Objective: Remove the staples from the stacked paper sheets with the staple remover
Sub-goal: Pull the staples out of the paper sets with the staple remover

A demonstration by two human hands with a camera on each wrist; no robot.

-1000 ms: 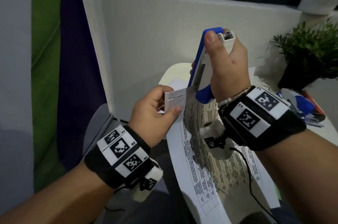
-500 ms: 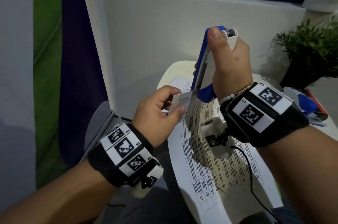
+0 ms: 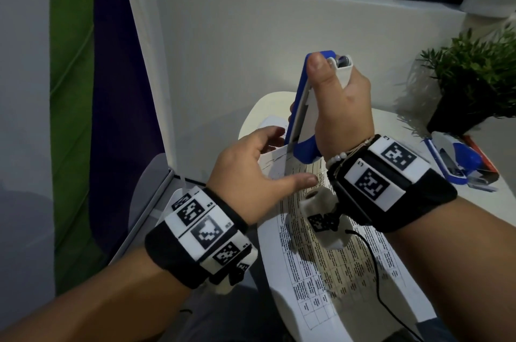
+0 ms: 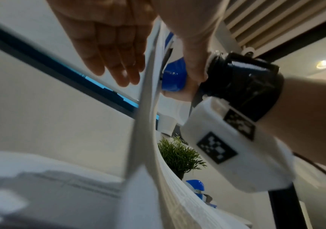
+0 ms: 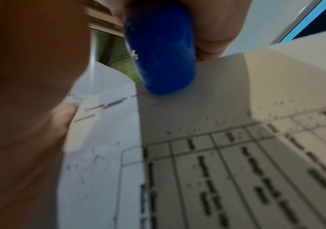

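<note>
**A:** What do we enter first?

**B:** Right hand (image 3: 343, 115): wrapped round the staple remover (image 3: 300, 107). The thumb is laid up its back to the top end and the fingers are curled round the far side. We hold the tool nearly upright, rounded blue end down.

**A:** And the other one?

**B:** Left hand (image 3: 251, 171): relaxed and loosely spread, gripping nothing. The thumb lies stretched across the top of the paper sheets (image 3: 321, 258), pointing at the right wrist. The fingers reach out straight behind the sheets' upper left corner. Whether they touch the paper there, we cannot tell.

**A:** Where do we log the tool against the paper?

**B:** Between our two hands, lower end at the sheets' top edge, just beside the left fingers. The working tip is hidden from us. The right wrist view is too blurred to make out a staple.

**A:** The sheets themselves?

**B:** Printed with tables. They run from under both hands back toward us, and the top end is raised off the white table (image 3: 265, 109).

**A:** Beyond the hands?

**B:** Right of the right hand, a blue stapler (image 3: 458, 160) lies on the table, with a potted plant (image 3: 474, 76) behind it. Ahead of the left hand and to its left, a pale partition panel (image 3: 251, 42) stands upright. Each wrist has a black band (image 3: 435, 190) bearing white square-coded tags.
</note>
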